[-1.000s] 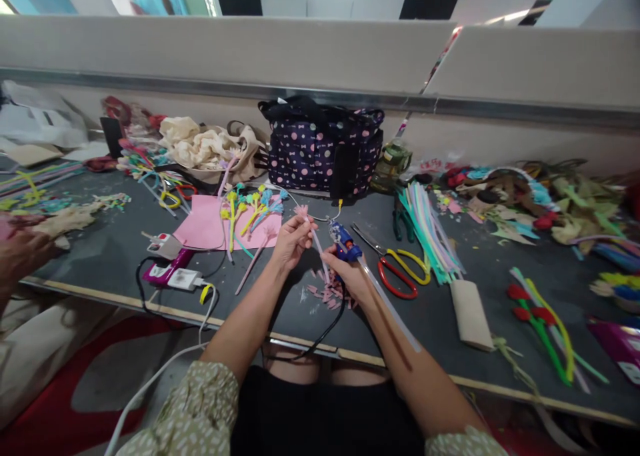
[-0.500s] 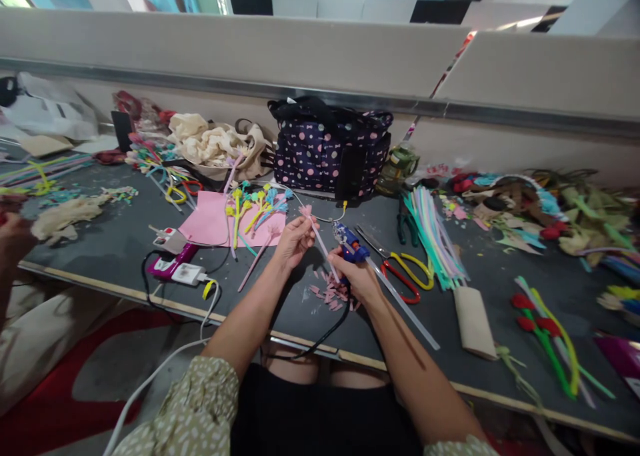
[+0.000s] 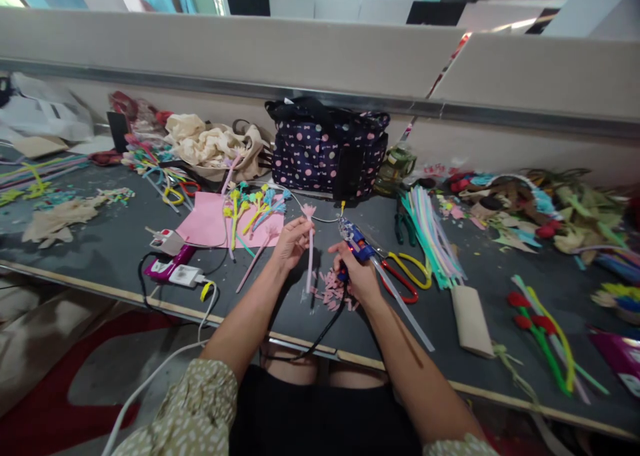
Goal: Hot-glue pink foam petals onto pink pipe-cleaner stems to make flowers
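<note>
Lap: black cloth (image 3: pixel 325 409), below the worktop (image 3: pixel 115 249)
Worktop: dark grey, pale wood strip along its front edge, crowded with craft bits
Purple power strip (image 3: pixel 175 267): near the front edge at left, white plug in it
Pink scraps (image 3: pixel 334 291): loose pile between the forearms
Right hand (image 3: pixel 357 269): fingers wrapped round a blue glue gun (image 3: pixel 359 241), index finger stretched out, clear glue stick (image 3: pixel 403 304) jutting from the back
Left hand (image 3: pixel 294 244): fingers pinched on a pink stem (image 3: pixel 310 259), tufted end up, held nearly upright beside the scraps
Scissors (image 3: pixel 426 271): red and yellow handles, just right of the glue gun
Pink sheet (image 3: pixel 200 216): left of the hands, small tufted flowers (image 3: pixel 235 213) lying on it
Dotted bag (image 3: pixel 305 153): at the back, a green bottle (image 3: pixel 394 171) beside it
Partition (image 3: pixel 250 49): pale panels with a grey rail
Room beyond: white columns, green wall, dark screens
</note>
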Demonstrator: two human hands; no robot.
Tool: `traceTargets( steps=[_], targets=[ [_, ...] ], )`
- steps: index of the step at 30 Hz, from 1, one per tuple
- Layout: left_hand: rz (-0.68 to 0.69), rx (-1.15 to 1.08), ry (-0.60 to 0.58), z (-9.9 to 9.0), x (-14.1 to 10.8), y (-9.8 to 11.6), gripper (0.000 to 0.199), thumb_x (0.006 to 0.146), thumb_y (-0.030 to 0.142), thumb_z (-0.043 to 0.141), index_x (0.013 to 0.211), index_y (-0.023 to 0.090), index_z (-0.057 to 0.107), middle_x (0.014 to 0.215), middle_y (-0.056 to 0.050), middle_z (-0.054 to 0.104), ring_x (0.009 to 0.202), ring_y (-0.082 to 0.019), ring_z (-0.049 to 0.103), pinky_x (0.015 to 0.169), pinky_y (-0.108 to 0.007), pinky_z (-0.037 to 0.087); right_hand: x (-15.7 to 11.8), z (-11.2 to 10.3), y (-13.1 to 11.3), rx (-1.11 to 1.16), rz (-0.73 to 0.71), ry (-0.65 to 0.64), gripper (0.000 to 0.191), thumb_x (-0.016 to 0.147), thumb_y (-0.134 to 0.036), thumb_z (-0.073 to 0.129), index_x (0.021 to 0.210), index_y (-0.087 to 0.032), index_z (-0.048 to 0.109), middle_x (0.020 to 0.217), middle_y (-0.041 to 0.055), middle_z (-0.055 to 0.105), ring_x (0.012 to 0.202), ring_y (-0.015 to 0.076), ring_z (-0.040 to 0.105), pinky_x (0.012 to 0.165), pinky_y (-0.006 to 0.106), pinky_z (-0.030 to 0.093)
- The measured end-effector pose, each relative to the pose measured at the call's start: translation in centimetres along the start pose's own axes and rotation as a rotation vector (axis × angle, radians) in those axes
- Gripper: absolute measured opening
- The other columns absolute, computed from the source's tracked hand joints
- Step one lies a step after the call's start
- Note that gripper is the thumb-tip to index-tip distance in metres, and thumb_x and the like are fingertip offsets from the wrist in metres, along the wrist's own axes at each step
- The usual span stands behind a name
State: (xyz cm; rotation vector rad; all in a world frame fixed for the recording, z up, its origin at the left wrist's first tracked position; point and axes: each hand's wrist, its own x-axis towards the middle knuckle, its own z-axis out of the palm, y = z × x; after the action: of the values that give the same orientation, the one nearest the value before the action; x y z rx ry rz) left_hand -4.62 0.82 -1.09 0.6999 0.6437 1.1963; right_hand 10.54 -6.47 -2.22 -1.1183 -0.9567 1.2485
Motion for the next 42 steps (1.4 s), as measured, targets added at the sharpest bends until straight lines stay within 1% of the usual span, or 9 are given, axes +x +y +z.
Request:
traceTargets(
  steps=[4, 8, 14, 19, 27, 31, 35, 38, 42],
  targets=[
    [0.014, 0.006, -0.011, -0.1, 0.1, -0.2, 0.032, 0.057, 0.026, 0.082, 0.071, 0.014, 0.055, 0.061, 0.003, 0.058, 0.046, -0.004, 0.051, 0.042, -0.014, 0.036, 0.1, 0.0, 0.4, 0.059, -0.049, 0.046, 0.038, 0.076, -0.059, 0.064, 0.083, -0.022, 0.062, 0.063, -0.0025, 0.064, 0.047, 0.0102, 0.055, 0.045, 0.022, 0.042],
    [0.038, 0.004, 0.008, -0.2, 0.2, -0.3, 0.032, 0.056, 0.025, 0.081, 0.073, 0.014, 0.056, 0.061, 0.003, 0.059, 0.049, -0.005, 0.054, 0.043, -0.014, 0.039, 0.1, 0.2, 0.6, 0.112, -0.068, 0.054, 0.036, 0.077, -0.057, 0.064, 0.086, -0.023, 0.058, 0.078, -0.0014, 0.068, 0.048, 0.0092, 0.056, 0.046, 0.022, 0.045],
    [0.004, 0.050, -0.031, -0.1, 0.0, -0.2, 0.031, 0.060, 0.029, 0.080, 0.073, 0.015, 0.055, 0.062, 0.001, 0.062, 0.043, -0.005, 0.049, 0.037, -0.015, 0.035, 0.1, 0.4, -0.3, 0.199, -0.079, 0.084, 0.039, 0.075, -0.058, 0.066, 0.082, -0.021, 0.055, 0.072, -0.0007, 0.067, 0.042, 0.0075, 0.053, 0.041, 0.020, 0.042],
    [0.002, 0.053, -0.046, 0.1, -0.1, -0.2, 0.033, 0.060, 0.029, 0.081, 0.073, 0.015, 0.054, 0.062, 0.001, 0.062, 0.042, -0.005, 0.047, 0.036, -0.015, 0.033, 0.0, 0.5, -0.8, 0.196, -0.074, 0.123, 0.042, 0.074, -0.060, 0.067, 0.080, -0.020, 0.054, 0.073, -0.0002, 0.069, 0.042, 0.0066, 0.053, 0.039, 0.018, 0.040],
    [0.027, 0.071, -0.085, 0.2, -0.2, -0.2, 0.032, 0.061, 0.029, 0.082, 0.074, 0.015, 0.056, 0.059, 0.004, 0.056, 0.038, -0.002, 0.040, 0.034, -0.013, 0.031, -0.2, 0.7, -1.2, 0.170, -0.037, 0.113, 0.044, 0.070, -0.061, 0.069, 0.077, -0.020, 0.055, 0.069, 0.0007, 0.069, 0.039, 0.0077, 0.052, 0.035, 0.019, 0.037],
    [0.047, 0.081, -0.066, 0.2, -0.2, -0.3, 0.031, 0.061, 0.029, 0.082, 0.073, 0.015, 0.056, 0.055, 0.006, 0.053, 0.036, -0.002, 0.038, 0.032, -0.014, 0.032, -0.2, 0.7, -1.1, 0.153, -0.027, 0.097, 0.042, 0.071, -0.060, 0.067, 0.077, -0.020, 0.055, 0.070, 0.0002, 0.069, 0.039, 0.0078, 0.051, 0.034, 0.019, 0.038],
    [0.125, 0.108, -0.017, 0.4, -0.2, -0.4, 0.030, 0.060, 0.029, 0.082, 0.074, 0.016, 0.058, 0.053, 0.007, 0.050, 0.036, -0.003, 0.040, 0.034, -0.015, 0.037, -0.2, 0.6, -0.9, 0.154, -0.028, 0.096, 0.041, 0.072, -0.060, 0.067, 0.077, -0.020, 0.055, 0.069, -0.0006, 0.068, 0.039, 0.0071, 0.051, 0.034, 0.018, 0.037],
    [0.180, 0.120, 0.026, 0.6, -0.3, -0.4, 0.033, 0.058, 0.029, 0.083, 0.078, 0.016, 0.062, 0.056, 0.007, 0.053, 0.038, -0.003, 0.042, 0.035, -0.015, 0.037, -0.2, 0.6, -1.0, 0.161, -0.026, 0.083, 0.041, 0.072, -0.059, 0.068, 0.077, -0.020, 0.056, 0.069, -0.0003, 0.069, 0.038, 0.0067, 0.050, 0.034, 0.018, 0.036],
    [0.174, 0.106, 0.065, 0.7, -0.4, -0.4, 0.038, 0.056, 0.029, 0.084, 0.086, 0.016, 0.066, 0.061, 0.005, 0.057, 0.039, -0.003, 0.044, 0.035, -0.016, 0.036, -0.2, 0.6, -1.0, 0.156, -0.028, 0.085, 0.041, 0.072, -0.059, 0.068, 0.078, -0.020, 0.056, 0.069, 0.0000, 0.069, 0.038, 0.0064, 0.050, 0.034, 0.018, 0.035]
  ],
)
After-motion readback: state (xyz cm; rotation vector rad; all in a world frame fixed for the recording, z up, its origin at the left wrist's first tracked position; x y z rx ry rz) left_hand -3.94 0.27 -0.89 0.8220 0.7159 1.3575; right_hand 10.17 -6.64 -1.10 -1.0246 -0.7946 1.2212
